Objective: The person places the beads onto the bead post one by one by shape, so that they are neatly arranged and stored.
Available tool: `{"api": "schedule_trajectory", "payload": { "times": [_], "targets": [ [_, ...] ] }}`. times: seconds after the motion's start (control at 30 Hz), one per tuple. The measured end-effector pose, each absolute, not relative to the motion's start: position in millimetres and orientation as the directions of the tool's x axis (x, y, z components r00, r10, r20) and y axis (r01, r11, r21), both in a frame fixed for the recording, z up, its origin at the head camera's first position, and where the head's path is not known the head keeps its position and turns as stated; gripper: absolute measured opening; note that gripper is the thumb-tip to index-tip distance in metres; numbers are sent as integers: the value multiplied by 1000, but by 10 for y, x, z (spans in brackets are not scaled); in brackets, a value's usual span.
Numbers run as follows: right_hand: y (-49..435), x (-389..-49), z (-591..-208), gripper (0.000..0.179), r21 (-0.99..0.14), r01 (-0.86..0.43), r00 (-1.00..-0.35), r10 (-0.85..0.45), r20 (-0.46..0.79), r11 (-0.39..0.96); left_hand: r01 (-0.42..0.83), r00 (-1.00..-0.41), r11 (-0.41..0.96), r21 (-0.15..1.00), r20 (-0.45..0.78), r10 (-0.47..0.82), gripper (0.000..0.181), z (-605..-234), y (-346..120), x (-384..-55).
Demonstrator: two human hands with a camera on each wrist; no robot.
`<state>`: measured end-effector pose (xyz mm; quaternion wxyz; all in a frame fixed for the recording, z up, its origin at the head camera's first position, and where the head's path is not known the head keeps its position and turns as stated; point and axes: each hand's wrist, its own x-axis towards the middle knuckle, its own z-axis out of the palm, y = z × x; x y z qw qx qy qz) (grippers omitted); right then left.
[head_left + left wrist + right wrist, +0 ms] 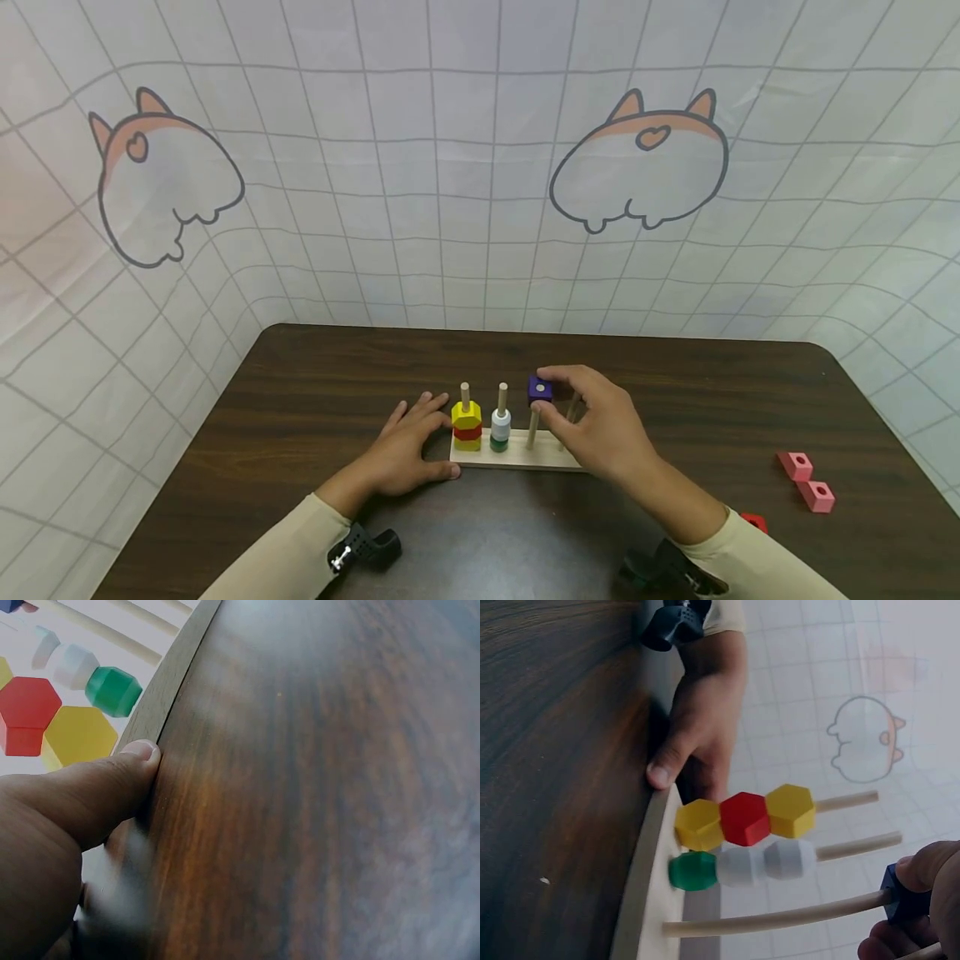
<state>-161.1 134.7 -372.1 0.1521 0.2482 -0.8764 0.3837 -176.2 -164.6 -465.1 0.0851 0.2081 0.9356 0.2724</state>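
Observation:
A pale wooden stacking base (pixel 517 458) with upright pegs lies on the table. My left hand (pixel 408 446) rests at its left end, fingers spread and the thumb (pixel 131 769) against the front edge. My right hand (pixel 611 429) pinches a dark blue square block (pixel 540 390) between thumb and fingers. The block sits at the top of the third peg (pixel 780 924), whose tip shows in its hole. Yellow (pixel 790 811) and red (pixel 745 819) hexagonal pieces fill the first peg. White pieces (pixel 739 866) over a green one (pixel 692 871) are on the second. My right hand partly hides the fourth peg (pixel 574 407).
Two pink blocks (pixel 797 465) with holes lie on the dark wooden table (pixel 337 358) at the right. A red block (pixel 754 522) shows partly behind my right sleeve. A white gridded curtain (pixel 465 208) with animal drawings hangs behind the table.

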Motion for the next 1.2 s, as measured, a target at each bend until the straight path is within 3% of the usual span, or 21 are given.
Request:
{"api": "schedule_trajectory", "payload": {
  "times": [0.4, 0.77, 1.0, 1.2],
  "targets": [
    [1304, -1616, -3876, 49, -685, -506, -859, -231, 457, 524, 335, -900, 760, 558, -50, 433, 58, -4642, -1652, -1749],
    [1300, -1588, -3990, 65, -842, -304, -952, -165, 257, 447, 333, -901, 763, 554, -52, 431, 57, -4646, -1638, -1750],
    [1306, -1576, -4057, 44, -858, -250, -968, -140, 209, 449, 340, -898, 765, 547, -52, 437, 57, -4629, -1634, -1756],
    [1301, -1570, -4116, 39, -860, -242, -970, -128, 206, 450, 339, -899, 767, 546, -52, 434, 59, -4635, -1637, -1756]
  ]
}}
